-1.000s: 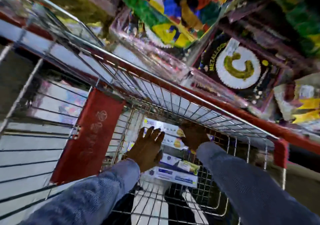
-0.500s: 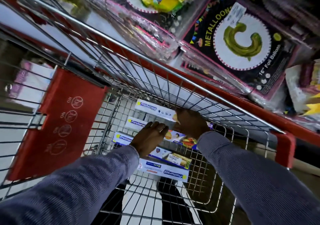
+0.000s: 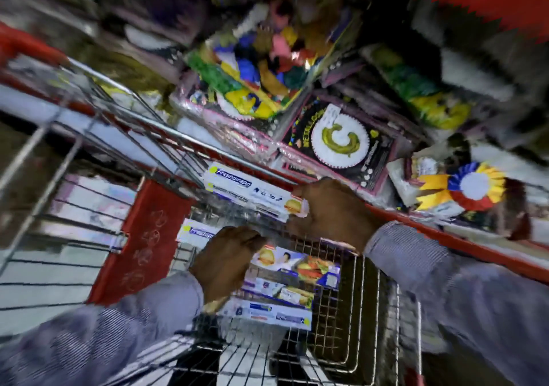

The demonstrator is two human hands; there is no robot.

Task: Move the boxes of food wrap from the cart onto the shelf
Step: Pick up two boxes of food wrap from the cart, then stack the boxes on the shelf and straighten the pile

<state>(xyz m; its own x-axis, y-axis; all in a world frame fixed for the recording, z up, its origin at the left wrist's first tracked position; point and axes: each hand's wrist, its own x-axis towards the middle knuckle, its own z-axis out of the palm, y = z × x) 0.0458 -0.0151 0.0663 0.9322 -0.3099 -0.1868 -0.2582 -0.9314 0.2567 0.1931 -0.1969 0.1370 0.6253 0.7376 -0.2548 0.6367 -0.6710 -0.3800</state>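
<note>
Wire cart (image 3: 341, 320) sits right against the shelf (image 3: 445, 237) stuffed with balloon packs (image 3: 341, 142). Stack of wrap boxes (image 3: 285, 293) lies in the basket, left hand (image 3: 225, 263) curled over them. Right hand (image 3: 329, 210) grips one wrap box (image 3: 249, 192) by its end, raised near the cart's rim. Pretty blurry.

I see a wire cart (image 3: 350, 305) with red trim; food wrap boxes (image 3: 285, 296) lie stacked flat on its mesh floor, labels up. Beyond its far rim, a red-edged shelf (image 3: 463, 240) carries balloon packs (image 3: 341, 142), one showing a gold letter C, and a rosette (image 3: 472, 186) in blue, yellow and red. The view is blurred.
</note>
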